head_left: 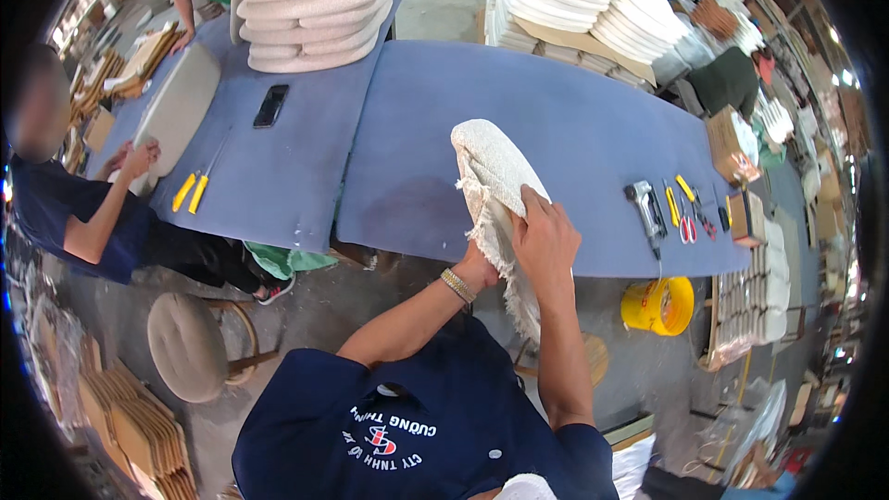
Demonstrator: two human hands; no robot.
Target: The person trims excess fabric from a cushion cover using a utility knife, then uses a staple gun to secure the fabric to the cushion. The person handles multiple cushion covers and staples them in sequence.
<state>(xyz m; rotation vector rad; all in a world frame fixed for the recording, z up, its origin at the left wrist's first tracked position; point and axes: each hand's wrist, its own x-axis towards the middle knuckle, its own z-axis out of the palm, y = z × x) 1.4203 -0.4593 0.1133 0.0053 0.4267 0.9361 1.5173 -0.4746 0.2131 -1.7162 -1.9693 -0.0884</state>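
Observation:
Tilted up on its edge above the near side of the table is a cream fabric-covered cushion pad [495, 162], with a frayed, loose fabric edge running down its left side. My left hand [478, 267] grips its lower left edge; its fingers are partly hidden behind the pad. On the pad's right side, my right hand [546, 233] is closed with fingertips pressed on the fabric. A staple gun [644, 208] lies to the right, beside a yellow utility knife [672, 205] and red-handled scissors [687, 229].
Tall stacks of cream pads [319, 9] stand at the back left and, as white pads [565, 0], beyond the far edge. A co-worker [93, 213] handles another pad [185, 106] at left. A phone [271, 106], yellow bucket [662, 306] and round stool [188, 347] are nearby.

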